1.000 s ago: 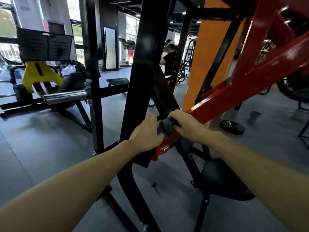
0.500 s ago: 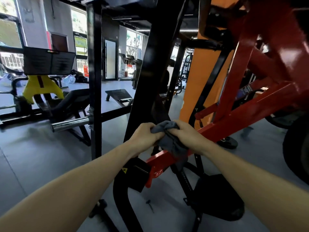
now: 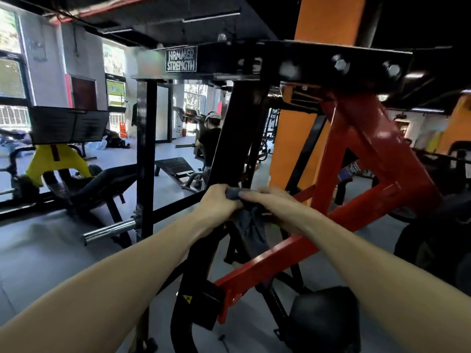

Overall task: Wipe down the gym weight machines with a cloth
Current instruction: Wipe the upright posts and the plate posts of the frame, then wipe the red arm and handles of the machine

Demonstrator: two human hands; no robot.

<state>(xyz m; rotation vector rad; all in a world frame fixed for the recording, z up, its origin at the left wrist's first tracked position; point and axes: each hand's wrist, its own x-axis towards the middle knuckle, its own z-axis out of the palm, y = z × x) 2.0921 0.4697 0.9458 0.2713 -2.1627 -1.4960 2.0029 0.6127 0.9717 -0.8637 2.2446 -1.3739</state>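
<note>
Both hands are raised in front of the black-and-red steel weight machine [image 3: 356,154], w/ a dark grey crumpled cloth [image 3: 248,225] held between them. Left hand [image 3: 216,203]: fingers curled over the cloth's upper edge, gripping it. Right hand [image 3: 270,203]: fingers curled down onto the same bunch from the opposite side, also gripping; the two hands meet approx. at the knuckles. Remainder of cloth hangs below the hands, draped in front of the slanted black upright post [image 3: 237,138] and just above the long red diagonal lever arm [image 3: 267,263]; contact btwn cloth and arm cannot be confirmed. Black crossbeam overhead carries a plate reading "HAMMER STRENGTH" [image 3: 181,59]. Round black padded seat [image 3: 323,319] sits low right, under the right forearm. Chrome weight peg [image 3: 109,231] projects left from a black frame post. Orange column [image 3: 298,149] stands behind the machine. Yellow-framed machine [image 3: 58,159] at far left. A person in a white cap [image 3: 210,133] stands in the background, partly hidden by the upright.
</note>
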